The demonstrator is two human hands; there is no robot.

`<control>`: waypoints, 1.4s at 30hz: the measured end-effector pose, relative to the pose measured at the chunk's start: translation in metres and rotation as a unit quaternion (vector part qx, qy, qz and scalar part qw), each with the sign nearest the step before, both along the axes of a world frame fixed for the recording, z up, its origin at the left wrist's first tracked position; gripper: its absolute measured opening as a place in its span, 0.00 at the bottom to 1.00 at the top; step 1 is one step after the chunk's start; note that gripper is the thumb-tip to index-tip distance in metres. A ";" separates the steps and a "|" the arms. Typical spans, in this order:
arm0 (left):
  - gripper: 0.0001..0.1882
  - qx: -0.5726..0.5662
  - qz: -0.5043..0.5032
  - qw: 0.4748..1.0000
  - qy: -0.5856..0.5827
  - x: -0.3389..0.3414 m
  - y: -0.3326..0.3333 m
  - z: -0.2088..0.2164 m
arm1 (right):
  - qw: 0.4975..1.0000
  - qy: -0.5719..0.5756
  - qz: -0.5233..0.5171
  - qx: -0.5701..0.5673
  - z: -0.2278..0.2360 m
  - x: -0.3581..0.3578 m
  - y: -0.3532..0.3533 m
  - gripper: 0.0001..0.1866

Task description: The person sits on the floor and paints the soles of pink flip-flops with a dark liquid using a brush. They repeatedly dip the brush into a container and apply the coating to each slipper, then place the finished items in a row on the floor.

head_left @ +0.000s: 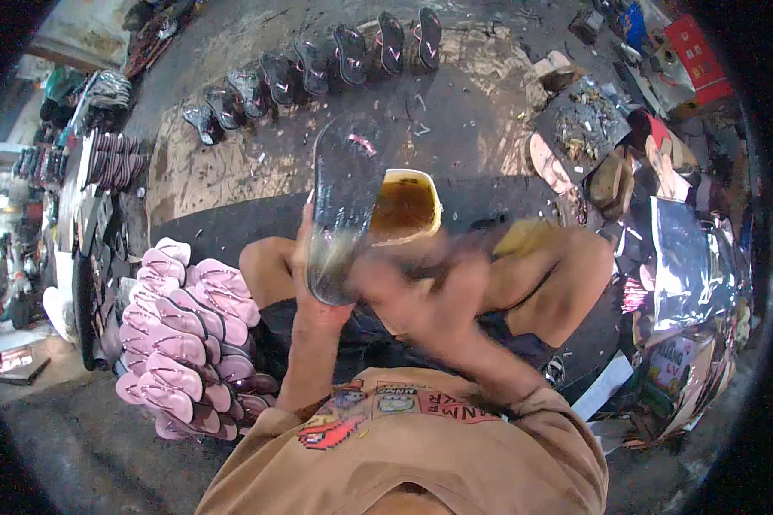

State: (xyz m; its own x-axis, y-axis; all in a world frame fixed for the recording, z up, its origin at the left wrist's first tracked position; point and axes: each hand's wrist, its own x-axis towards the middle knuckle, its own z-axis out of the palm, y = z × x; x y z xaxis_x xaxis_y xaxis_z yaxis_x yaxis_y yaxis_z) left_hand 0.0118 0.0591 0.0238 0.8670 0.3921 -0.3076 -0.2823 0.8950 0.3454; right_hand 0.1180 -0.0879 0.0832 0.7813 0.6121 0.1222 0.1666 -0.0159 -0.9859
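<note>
My left hand (302, 245) grips a dark flip-flop sole (339, 197) from behind and holds it upright in front of me. The sole's face looks wet and shiny, with a small pink strap knot near the toe end. By the heel end is my right hand (421, 287), smeared by motion, so its fingers and anything in them cannot be made out. Just behind the hands stands a pale tub (439, 215) with amber-brown liquid in it.
A curved row of dark soles (315, 69) lies on the stained board ahead. Pink flip-flops (172, 369) are piled at my left. To the right are a loose pale sole (548, 163), a shiny plastic sheet (687, 266), scraps and a red box (696, 60).
</note>
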 end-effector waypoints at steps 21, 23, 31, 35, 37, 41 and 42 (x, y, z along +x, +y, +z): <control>0.24 -0.005 0.014 1.000 -0.023 0.016 -0.025 0.006 | 0.980 -0.138 -0.132 -0.061 -0.021 0.061 -0.003 0.17; 0.24 0.064 0.048 0.997 0.008 0.019 -0.030 0.013 | 0.992 -0.060 -0.108 -0.032 0.012 0.062 0.001 0.16; 0.29 0.098 0.026 0.988 0.113 0.014 0.008 -0.020 | 0.996 -0.023 0.026 -0.084 0.020 0.012 -0.020 0.11; 0.29 0.283 0.009 0.952 0.119 0.018 -0.025 -0.006 | 0.948 -0.307 0.001 -0.084 0.006 0.029 0.001 0.18; 0.29 0.341 -0.055 0.937 0.050 0.004 -0.020 -0.018 | 0.932 -0.317 -0.162 -0.066 0.019 0.098 0.019 0.20; 0.26 0.127 -0.067 0.982 -0.122 0.018 0.028 0.035 | 0.941 -0.208 -0.249 -0.099 0.008 0.175 -0.031 0.23; 0.24 0.222 -0.024 0.972 -0.076 0.050 0.045 0.063 | 0.946 -0.149 -0.284 -0.052 0.019 0.177 -0.045 0.23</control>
State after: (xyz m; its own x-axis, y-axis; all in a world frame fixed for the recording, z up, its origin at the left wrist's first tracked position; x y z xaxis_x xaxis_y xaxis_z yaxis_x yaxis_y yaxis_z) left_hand 0.0613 0.1038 0.0868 0.9096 0.4152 0.0156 -0.3221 0.6811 0.6575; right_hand 0.2952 -0.1325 0.1025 0.9282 0.1246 0.3505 0.3718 -0.2803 -0.8850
